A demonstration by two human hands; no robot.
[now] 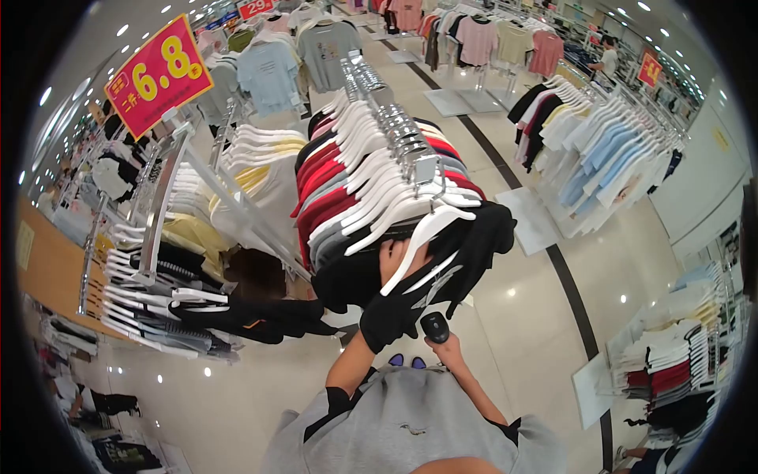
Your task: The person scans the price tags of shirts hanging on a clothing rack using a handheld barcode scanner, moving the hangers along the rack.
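A rack rail packed with white hangers runs up the middle of the head view. At its near end a black garment with a light print (pixel 482 246) hangs on a white hanger (pixel 426 237). My left hand (pixel 399 261) reaches in behind that hanger, among the black cloth; its fingertips are partly hidden, so its grip is unclear. Black cloth covers my left wrist. My right hand (pixel 444 347) is closed on a black handheld scanner (pixel 434 325), below the garment. Red and grey garments (pixel 320 201) hang just behind.
A red price sign (pixel 159 75) stands on the rack frame at the upper left. Black garments (pixel 253 316) hang at the left. Another rack with blue and white shirts (pixel 608 158) is at the right. A person (pixel 606 59) is at the far back right.
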